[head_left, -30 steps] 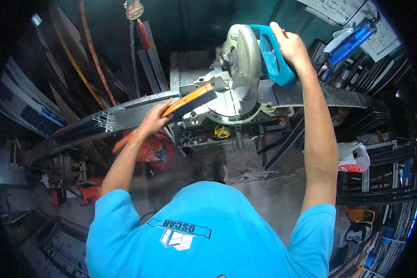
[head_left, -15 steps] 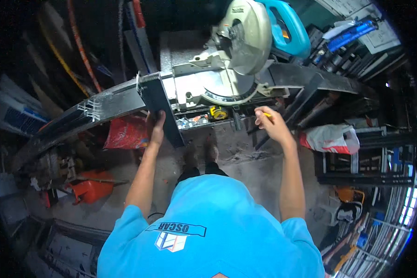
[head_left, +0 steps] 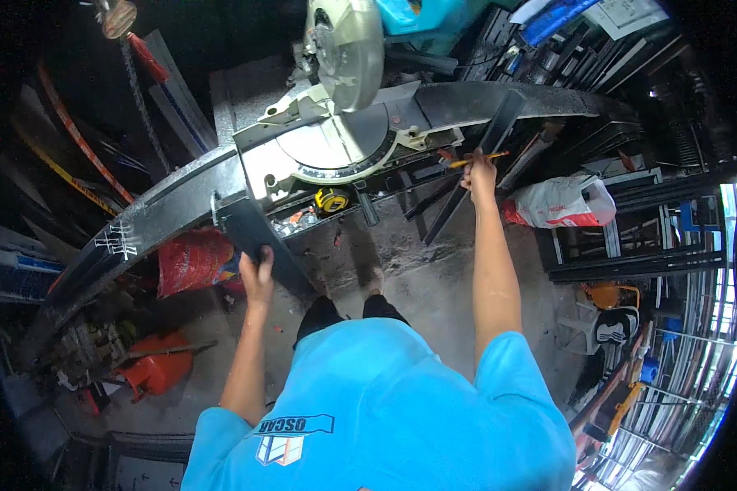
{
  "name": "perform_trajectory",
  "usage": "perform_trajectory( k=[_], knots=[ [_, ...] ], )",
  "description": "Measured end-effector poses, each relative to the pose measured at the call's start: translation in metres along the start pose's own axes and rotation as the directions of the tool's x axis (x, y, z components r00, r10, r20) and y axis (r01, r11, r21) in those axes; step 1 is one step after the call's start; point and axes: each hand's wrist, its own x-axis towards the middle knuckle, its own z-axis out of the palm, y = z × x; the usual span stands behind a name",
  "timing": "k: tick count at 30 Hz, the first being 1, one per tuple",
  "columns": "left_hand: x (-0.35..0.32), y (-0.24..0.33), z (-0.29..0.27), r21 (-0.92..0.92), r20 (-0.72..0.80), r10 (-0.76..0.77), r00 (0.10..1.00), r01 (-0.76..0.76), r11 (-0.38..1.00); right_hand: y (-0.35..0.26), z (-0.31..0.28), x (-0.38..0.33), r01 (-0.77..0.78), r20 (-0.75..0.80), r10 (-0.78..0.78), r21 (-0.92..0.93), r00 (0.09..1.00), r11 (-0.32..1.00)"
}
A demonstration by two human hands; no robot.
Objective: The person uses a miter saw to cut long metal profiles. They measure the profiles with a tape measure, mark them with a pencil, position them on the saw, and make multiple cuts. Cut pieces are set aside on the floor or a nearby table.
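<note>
My left hand (head_left: pixel 258 277) grips the side of a wide black metal profile (head_left: pixel 250 233), its thumb lying on the top face. The profile's far end is near the saw bench, and its near end reaches toward my legs. My right hand (head_left: pixel 481 177) is closed on a thin yellow pencil (head_left: pixel 496 155), over a long narrow dark bar (head_left: pixel 446 217) that slants down from the bench. Whether those fingers also grip the bar, I cannot tell. Between my hands is the mitre saw (head_left: pixel 344 61) with its pale round base. A yellow tape measure (head_left: pixel 331 200) sits below it.
A long dark bench beam (head_left: pixel 160 196) runs both ways from the saw. Several small metal pieces (head_left: pixel 117 240) lie on its left part. A red bag (head_left: pixel 192 262) is beneath it. To the right are a white-and-red bag (head_left: pixel 561 202) and stacked dark frames (head_left: pixel 630 266).
My view has shifted, so the saw appears further left. My right hand has moved out to the slanting bar with the pencil. The black profile has come back toward me, away from the saw bench.
</note>
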Motion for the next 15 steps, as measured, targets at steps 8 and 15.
perform_trajectory(
  k=[8, 15],
  knots=[
    [-0.031, -0.022, -0.008, -0.067, -0.225, -0.007, 0.974, -0.009, 0.998, 0.016, -0.023, 0.072, 0.139, -0.114, -0.176, -0.278, 0.978, 0.95],
    [-0.054, 0.028, 0.044, 0.096, -0.191, 0.034, 0.981, -0.016, 0.995, 0.074, -0.056, 0.159, 0.078, -0.159, -0.279, -0.729, 0.947, 0.681]
  ],
)
